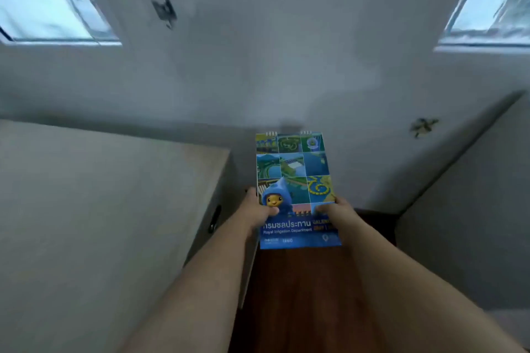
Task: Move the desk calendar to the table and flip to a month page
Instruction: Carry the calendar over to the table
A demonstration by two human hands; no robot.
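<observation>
The desk calendar (295,178) is a tall blue booklet with a grid of green and blue aerial photos, a blue cartoon mascot and wire binding at its far top edge. It is held up in the air above a strip of dark wooden floor (301,295), its cover facing me. My left hand (256,209) grips its left edge, thumb on the mascot. My right hand (334,209) grips its right edge, thumb on the cover. Both forearms stretch forward from the bottom of the view.
A pale table top (100,195) fills the left side, its corner close to my left hand. Another pale surface (473,209) stands at the right. A white wall (272,66) with two windows (43,3) rises ahead. The image is blurred.
</observation>
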